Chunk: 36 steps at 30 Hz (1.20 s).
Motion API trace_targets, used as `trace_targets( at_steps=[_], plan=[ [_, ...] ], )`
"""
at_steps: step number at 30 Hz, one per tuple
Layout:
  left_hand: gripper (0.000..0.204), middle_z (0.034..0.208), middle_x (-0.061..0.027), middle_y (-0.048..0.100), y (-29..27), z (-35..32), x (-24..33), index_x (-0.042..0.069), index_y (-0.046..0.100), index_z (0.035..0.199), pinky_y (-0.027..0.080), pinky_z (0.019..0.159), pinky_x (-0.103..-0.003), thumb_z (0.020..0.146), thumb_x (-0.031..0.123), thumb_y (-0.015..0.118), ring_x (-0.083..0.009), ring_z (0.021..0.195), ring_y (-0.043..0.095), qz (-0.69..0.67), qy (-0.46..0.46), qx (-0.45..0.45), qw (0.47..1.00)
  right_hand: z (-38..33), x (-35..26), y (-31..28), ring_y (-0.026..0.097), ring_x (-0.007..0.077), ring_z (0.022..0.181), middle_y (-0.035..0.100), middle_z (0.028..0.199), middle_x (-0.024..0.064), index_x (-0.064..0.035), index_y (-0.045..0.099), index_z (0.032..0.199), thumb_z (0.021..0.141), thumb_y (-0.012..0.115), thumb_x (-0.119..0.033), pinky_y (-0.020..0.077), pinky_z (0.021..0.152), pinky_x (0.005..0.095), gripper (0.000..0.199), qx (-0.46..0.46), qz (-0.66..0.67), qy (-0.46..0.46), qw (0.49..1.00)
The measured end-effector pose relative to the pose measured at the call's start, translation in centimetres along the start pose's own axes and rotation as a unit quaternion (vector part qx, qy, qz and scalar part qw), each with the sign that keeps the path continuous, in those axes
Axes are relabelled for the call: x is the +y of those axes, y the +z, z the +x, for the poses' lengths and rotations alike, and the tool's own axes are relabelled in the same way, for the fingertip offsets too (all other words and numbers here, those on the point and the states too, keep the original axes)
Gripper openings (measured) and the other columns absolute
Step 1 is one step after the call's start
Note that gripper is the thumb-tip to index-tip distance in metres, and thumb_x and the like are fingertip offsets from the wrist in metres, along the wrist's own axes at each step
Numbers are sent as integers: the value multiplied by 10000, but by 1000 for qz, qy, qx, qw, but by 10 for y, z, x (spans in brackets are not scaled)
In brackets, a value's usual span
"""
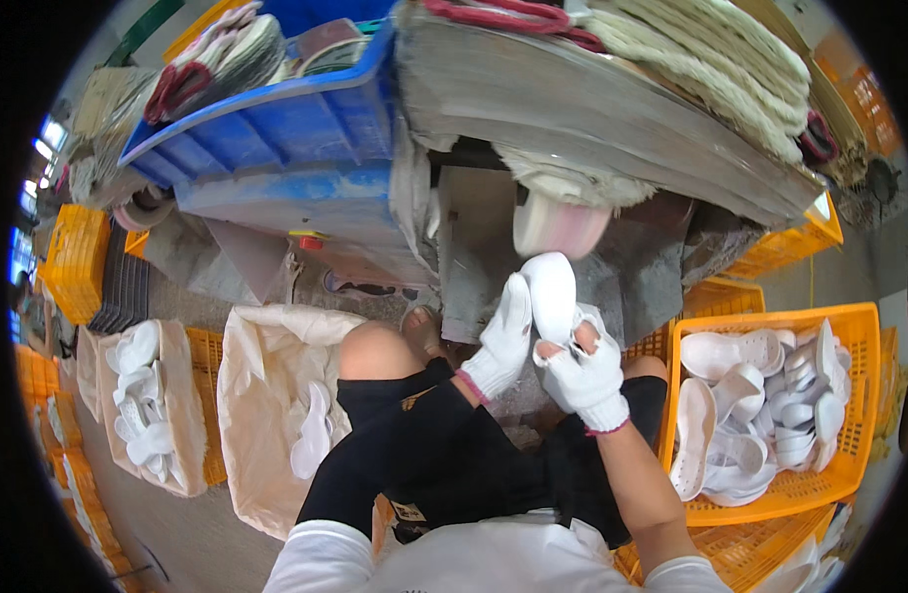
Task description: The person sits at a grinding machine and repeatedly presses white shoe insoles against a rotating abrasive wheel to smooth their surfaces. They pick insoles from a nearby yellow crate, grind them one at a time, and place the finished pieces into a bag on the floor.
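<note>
I see both hands in white gloves closed around one white shoe sole, held up just below the spinning buffing wheel. My left hand grips its left edge with fingers pointing upward; my right hand clamps the lower end (bare fingertips poke through the glove). To my right, an orange crate holds many white soles. To my left, a cloth-lined bin holds a few more.
</note>
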State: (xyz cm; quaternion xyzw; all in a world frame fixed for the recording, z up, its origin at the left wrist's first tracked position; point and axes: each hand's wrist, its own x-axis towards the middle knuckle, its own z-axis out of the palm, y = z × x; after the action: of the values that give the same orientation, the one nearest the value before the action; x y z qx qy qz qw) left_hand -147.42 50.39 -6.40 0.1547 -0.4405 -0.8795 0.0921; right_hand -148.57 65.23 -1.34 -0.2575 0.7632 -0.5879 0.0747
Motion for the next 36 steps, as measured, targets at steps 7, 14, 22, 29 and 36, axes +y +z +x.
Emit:
trace_targets(
  at_steps=[7, 14, 22, 29, 36],
  plan=[
    [612, 1179, -85, 702, -12, -9, 15, 41, 623, 1307, 552, 966, -362, 1060, 583, 480, -196, 1074, 674, -154, -174, 31, 972, -13, -13, -27, 598, 147, 1151, 618, 1312, 49, -4, 527, 1420, 848, 796, -40, 504, 964, 284, 633, -74, 352, 243, 901],
    [775, 1130, -133, 701, -1, 33, 47, 28, 626, 1283, 568, 925, -407, 1010, 723, 419, -271, 971, 685, -301, -184, -60, 934, 11, -54, -16, 657, 139, 991, 653, 1207, 43, 6, 519, 1445, 881, 725, 54, 569, 853, 279, 602, -19, 358, 336, 871],
    [978, 1456, -203, 552, 14, 31, 48, -20, 447, 1505, 407, 1155, -427, 965, 794, 398, -326, 1328, 531, -346, -196, -232, 888, -7, -64, -14, 650, 169, 1093, 661, 1239, 77, 20, 524, 1446, 884, 719, 38, 542, 934, 292, 596, 51, 340, 284, 895],
    [976, 1397, -147, 628, 13, -4, 55, 5, 512, 1468, 446, 1121, -402, 936, 816, 415, -282, 1250, 612, -342, -238, -133, 899, -37, -73, -22, 595, 134, 1134, 619, 1281, 47, 18, 456, 1512, 888, 760, -28, 499, 974, 273, 695, 4, 260, 314, 913],
    [940, 1255, -184, 680, 18, 13, 76, 35, 566, 1399, 575, 875, -463, 913, 831, 446, -378, 980, 691, -382, -239, -296, 842, -9, -53, 1, 660, 124, 988, 682, 1122, 62, 20, 577, 1301, 930, 666, 50, 551, 872, 278, 383, 20, 410, 222, 885]
  ],
)
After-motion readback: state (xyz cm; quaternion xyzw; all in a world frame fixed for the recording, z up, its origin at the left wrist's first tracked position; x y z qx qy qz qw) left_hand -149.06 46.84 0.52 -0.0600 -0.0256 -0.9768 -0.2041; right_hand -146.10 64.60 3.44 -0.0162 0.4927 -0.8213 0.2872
